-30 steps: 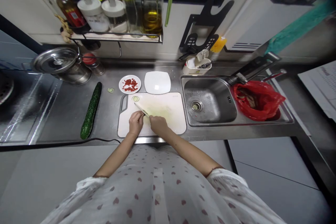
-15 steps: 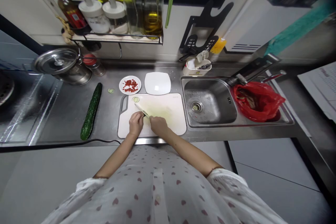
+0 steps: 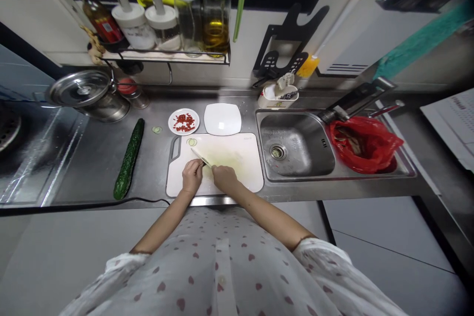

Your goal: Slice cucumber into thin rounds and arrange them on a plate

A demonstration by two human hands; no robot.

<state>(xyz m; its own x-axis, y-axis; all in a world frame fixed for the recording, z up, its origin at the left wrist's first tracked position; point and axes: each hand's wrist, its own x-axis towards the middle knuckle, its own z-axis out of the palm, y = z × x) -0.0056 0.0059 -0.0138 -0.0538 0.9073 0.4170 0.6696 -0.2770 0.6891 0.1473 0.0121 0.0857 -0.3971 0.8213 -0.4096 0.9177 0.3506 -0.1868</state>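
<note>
My right hand [image 3: 224,178] is wrapped round the handle of a knife [image 3: 200,156], whose narrow blade points up and left over the white cutting board [image 3: 242,158]. Close against the blade, my left hand [image 3: 192,176] is closed with bent fingers on a small piece of cucumber [image 3: 205,161]. Only a dark green edge of that piece shows; the rest is hidden by the fingers. Thin cucumber slices [image 3: 191,142] lie near the board's upper left. A whole cucumber [image 3: 129,160] rests on the steel counter to the left.
Behind the board stand a plate [image 3: 171,122] of chopped red pieces and a white square plate [image 3: 222,119]. More slices [image 3: 157,130] lie on the counter. To the right is a sink [image 3: 307,160] with a red plastic bag [image 3: 385,155]. A lidded pot [image 3: 107,108] stands at the back left.
The view has shifted very slightly. Both hands and the knife keep nearly the same place on the board, with no clear change in grip.
</note>
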